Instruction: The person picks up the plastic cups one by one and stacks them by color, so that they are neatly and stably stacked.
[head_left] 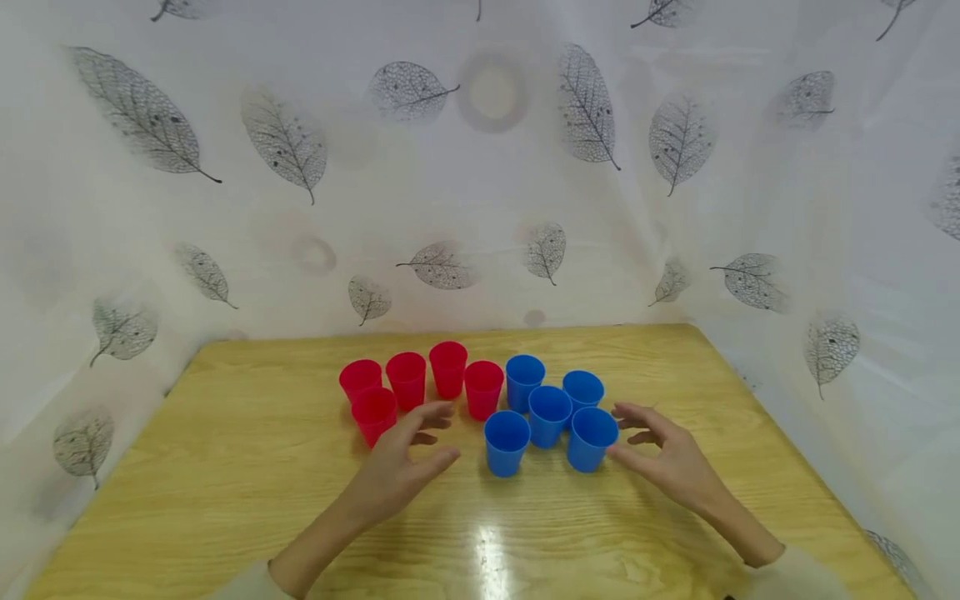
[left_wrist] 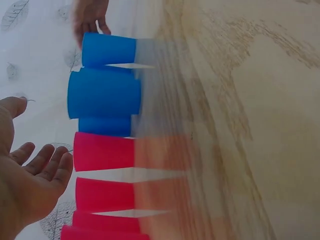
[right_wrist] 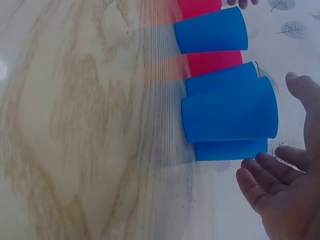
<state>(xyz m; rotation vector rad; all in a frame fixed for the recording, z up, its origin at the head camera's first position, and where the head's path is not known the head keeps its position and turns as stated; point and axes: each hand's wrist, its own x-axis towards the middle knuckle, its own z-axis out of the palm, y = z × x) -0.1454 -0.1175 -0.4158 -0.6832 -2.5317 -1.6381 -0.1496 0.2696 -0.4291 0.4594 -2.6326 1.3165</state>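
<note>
Several red cups (head_left: pixel 408 379) stand upright in a cluster at the middle of the wooden table (head_left: pixel 247 467). Several blue cups (head_left: pixel 547 412) stand just to their right. My left hand (head_left: pixel 442 432) hovers open in front of the red cluster, fingers relaxed, beside the nearest red cup (head_left: pixel 373 414). My right hand (head_left: pixel 626 429) is open beside the front right blue cup (head_left: pixel 592 437); contact is unclear. The left wrist view shows the left hand (left_wrist: pixel 30 170) apart from the red cups (left_wrist: pixel 105 150). In the right wrist view the right hand (right_wrist: pixel 280 185) is close to a blue cup (right_wrist: pixel 230 115).
A white cloth printed with grey leaves (head_left: pixel 480 167) walls the table at the back and both sides. Bare wood lies in front of the cups, and to their left and right. Light glares off the near middle (head_left: pixel 487 550).
</note>
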